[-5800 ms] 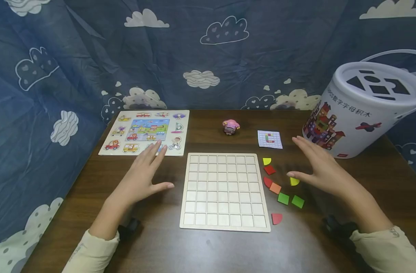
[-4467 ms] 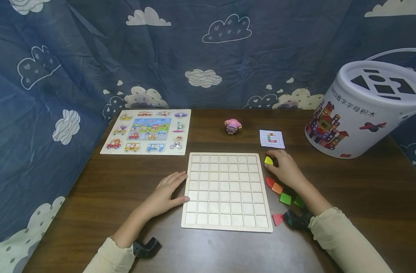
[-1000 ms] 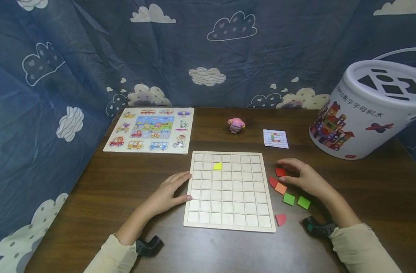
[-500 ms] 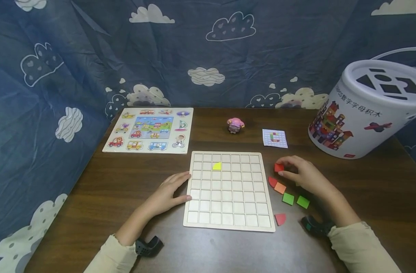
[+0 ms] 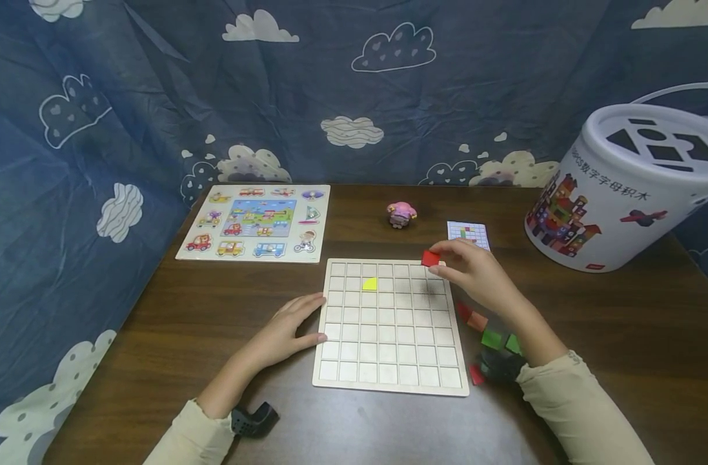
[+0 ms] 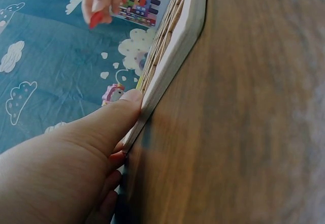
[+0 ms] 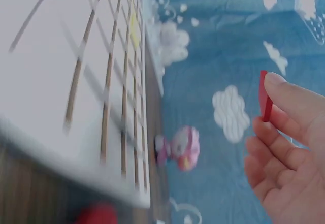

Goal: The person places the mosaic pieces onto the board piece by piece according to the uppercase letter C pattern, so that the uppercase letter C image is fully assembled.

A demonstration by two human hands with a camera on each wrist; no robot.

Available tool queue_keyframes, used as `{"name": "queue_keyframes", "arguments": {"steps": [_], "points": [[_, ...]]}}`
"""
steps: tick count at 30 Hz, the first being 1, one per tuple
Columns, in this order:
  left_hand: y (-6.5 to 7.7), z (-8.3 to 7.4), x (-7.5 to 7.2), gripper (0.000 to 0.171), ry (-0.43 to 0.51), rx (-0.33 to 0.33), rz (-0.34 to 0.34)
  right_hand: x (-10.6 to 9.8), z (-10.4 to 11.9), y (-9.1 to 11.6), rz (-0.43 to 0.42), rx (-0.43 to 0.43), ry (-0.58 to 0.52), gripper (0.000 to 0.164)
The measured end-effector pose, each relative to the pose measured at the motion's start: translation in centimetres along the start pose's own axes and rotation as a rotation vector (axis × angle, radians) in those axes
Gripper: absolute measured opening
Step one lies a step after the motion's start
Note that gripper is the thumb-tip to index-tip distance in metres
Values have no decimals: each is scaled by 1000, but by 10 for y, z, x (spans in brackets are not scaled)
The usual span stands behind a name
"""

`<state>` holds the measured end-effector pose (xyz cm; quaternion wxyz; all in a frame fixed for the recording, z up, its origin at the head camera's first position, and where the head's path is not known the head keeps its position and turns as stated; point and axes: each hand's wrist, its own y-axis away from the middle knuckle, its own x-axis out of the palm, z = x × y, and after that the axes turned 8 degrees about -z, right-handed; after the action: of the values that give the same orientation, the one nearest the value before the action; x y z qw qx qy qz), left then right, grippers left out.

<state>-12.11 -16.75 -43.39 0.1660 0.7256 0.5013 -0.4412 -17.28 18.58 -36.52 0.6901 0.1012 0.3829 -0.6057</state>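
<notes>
Red square [image 5: 430,258] has moved above the board [image 5: 388,336], pinched by right hand [image 5: 481,274]; probably light, stiff, best held by edges. Left hand [image 5: 281,329], relaxed, touches board.

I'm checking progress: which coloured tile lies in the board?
The yellow quarter-round tile, on the board, second row from the far edge. The right hand pinches the red square; other visible tiles lie on the table.

Between the fingertips of the right hand [image 5: 480,276], the tile [image 5: 430,258] looks smooth. At the fingers of the left hand [image 5: 281,330], the board [image 5: 368,373] is matt wood; the table [image 5: 342,433] below is grained wood — softly glossy. Beyond both hands' fingers: creased matt cloth [image 5: 272,97] — and a smooth plastic bucket [image 5: 617,194].
</notes>
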Motion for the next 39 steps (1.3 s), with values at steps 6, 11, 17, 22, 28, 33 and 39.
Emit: {"name": "queue_keyframes", "arguments": {"steps": [6,11,17,22,28,33,39], "points": [[0,0,1,69,-3,-2,1,29,16,-14,17,7,-67,35],[-1,0,1,69,-4,-2,4,53,9,-20,75,13,-74,30],[0,-1,0,68,5,-18,7,70,-7,-18,171,28,-14,25],[0,-1,0,69,0,-16,3,74,-11,-18,201,6,16,26],[0,-1,0,70,2,-14,2,75,-11,-18,213,-14,47,26],[1,-1,0,69,-3,-16,3,75,-11,-17,225,-17,62,25],[-1,-2,-1,66,13,4,1,71,-8,-15,281,-29,75,33]]}}
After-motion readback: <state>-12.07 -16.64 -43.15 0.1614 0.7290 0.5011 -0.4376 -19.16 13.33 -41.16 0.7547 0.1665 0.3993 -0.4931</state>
